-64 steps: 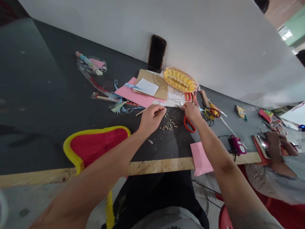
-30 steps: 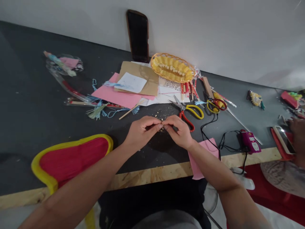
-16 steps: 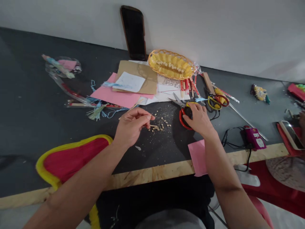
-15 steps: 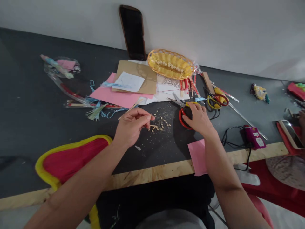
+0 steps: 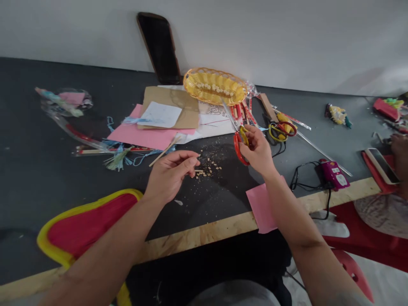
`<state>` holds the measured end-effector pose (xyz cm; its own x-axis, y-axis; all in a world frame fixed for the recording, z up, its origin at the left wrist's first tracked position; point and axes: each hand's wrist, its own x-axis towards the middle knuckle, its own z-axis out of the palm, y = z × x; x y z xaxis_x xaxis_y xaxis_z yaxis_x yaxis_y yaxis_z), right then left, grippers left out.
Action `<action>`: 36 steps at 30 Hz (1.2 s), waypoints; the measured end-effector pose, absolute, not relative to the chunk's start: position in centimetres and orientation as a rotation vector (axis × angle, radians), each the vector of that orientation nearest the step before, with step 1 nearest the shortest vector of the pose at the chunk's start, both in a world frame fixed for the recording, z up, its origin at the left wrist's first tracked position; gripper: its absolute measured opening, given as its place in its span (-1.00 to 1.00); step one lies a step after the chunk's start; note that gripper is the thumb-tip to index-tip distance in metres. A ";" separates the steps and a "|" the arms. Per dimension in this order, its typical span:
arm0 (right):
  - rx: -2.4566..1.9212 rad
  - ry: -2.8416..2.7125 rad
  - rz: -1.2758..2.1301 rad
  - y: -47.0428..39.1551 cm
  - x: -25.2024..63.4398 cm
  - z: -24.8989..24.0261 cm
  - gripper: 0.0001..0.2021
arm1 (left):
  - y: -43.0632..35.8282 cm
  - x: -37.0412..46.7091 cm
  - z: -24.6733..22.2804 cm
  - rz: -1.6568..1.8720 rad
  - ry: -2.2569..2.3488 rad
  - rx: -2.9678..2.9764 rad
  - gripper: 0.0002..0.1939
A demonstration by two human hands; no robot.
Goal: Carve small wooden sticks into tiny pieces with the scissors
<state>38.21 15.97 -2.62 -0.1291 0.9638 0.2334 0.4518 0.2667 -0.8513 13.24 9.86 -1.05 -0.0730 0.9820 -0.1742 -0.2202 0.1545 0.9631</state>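
Note:
My right hand (image 5: 257, 148) is closed around the red and yellow handles of a pair of scissors (image 5: 241, 144). The blades are raised off the table and point up and away, toward the basket. My left hand (image 5: 170, 172) is pinched; a short end of a thin wooden stick (image 5: 199, 171) pokes out by its fingertips, the rest hidden by the fingers. Small cut wooden bits (image 5: 208, 168) and crumbs lie scattered beside those fingertips. Just behind the left hand, another pale wooden stick (image 5: 163, 153) slants across the table.
A yellow woven basket (image 5: 191, 87) holds small pale pieces. Pink paper (image 5: 143, 135), brown card (image 5: 159, 95) and tassels (image 5: 118, 159) lie behind my hands. A phone (image 5: 159, 49) leans on the wall. At right are second scissors (image 5: 288, 127), a purple socket block (image 5: 336, 174) and another person's hand (image 5: 400, 148).
My right hand has picked the scissors up from the table and turned their blades upward. My left hand keeps its pinch. The camera view has shifted slightly right.

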 end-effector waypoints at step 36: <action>-0.938 -2.297 0.407 12.6 34.9 -3.1 -0.23 | 9.9 12.7 -0.7 1.344 0.750 0.418 -0.81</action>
<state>34.88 12.58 -3.12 -0.5578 0.7117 0.4271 0.5214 0.7008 -0.4869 12.71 9.95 -0.70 0.0465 0.9686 -0.2441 -0.7160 0.2027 0.6680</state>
